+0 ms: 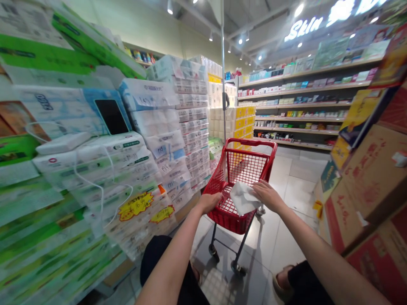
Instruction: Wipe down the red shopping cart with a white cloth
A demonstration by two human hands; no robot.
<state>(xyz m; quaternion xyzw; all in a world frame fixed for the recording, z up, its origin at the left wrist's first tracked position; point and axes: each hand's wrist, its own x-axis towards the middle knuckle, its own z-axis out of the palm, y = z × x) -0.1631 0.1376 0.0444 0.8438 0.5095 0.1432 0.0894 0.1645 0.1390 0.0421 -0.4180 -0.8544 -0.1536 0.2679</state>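
Observation:
A small red shopping cart [242, 163] with a mesh basket stands in front of me on dark legs with casters. My left hand [210, 202] is closed on the near left rim of the basket. In my right hand [266, 195] is a thin white wipe or cloth [244, 200], pinched at its upper right side. The wipe hangs loosely over the near part of the basket and hides some of its rim. Beneath the right fingers the right side of the basket is partly hidden, so I cannot tell whether they touch it.
Stacked tissue packs [159, 144] rise along the left, with a phone [112, 116], a white device [63, 143] and a cable on them. Cardboard boxes [375, 178] line the right. Shelves of small goods [295, 101] stand behind, past a thin metal pole [223, 72].

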